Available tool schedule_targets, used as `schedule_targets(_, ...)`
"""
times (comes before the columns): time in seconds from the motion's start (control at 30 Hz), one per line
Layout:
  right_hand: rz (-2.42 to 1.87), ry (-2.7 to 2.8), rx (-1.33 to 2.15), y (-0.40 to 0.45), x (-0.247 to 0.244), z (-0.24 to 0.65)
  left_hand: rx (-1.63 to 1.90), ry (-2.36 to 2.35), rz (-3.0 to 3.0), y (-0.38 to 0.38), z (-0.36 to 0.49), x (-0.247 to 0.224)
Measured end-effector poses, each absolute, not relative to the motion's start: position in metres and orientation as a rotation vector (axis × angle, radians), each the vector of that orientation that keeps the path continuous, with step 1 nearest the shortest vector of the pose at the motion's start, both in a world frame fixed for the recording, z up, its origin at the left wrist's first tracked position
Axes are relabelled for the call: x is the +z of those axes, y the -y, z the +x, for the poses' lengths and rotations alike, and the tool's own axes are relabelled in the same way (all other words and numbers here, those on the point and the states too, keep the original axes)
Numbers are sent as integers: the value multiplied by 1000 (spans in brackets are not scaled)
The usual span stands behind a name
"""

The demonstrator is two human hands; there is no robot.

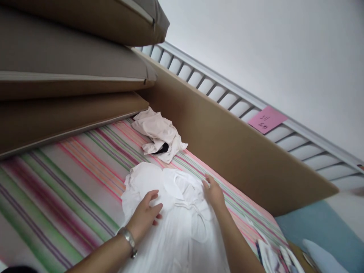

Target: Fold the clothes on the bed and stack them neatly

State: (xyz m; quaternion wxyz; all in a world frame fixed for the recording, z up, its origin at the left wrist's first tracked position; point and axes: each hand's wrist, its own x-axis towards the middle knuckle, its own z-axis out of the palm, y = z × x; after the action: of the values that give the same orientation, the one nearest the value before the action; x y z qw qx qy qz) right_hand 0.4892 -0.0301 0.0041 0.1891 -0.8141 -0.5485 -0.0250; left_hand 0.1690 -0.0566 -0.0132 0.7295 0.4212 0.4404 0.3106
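Note:
A white dress or blouse [196,223] with a rounded collar, ruffled sleeve edge and a thin tie at the neck is spread on the striped sheet [71,170]. Over its left part is my left hand [145,216], fingers apart and holding nothing, a silvery bracelet [129,240] on the wrist. My right hand [214,193] is at the garment's right shoulder, fingers loosely bent and parted; whether they touch the cloth I cannot tell. Beyond the collar lies a crumpled off-white garment [159,132] with a dark patch showing.
Thick grey-brown cushions [71,60] are stacked at the left. A tan board [216,132] runs along the far side, before a white slatted rail [204,85] bearing a pink note [267,119]. Folded clothes [273,258] and a blue surface [321,227] are at the lower right.

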Motion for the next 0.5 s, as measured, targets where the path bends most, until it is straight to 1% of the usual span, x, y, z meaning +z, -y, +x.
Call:
schedule_targets(0.2,-2349,1353,36,66,11,522,616,-957,993,67,170,-27)
schedule_targets(0.33,-2389,1356,85,56,5,520,583,-948,1055,72,174,-33)
schedule_targets(0.5,-2492,1302,124,44,-13,511,550,-949,1082,71,175,-28)
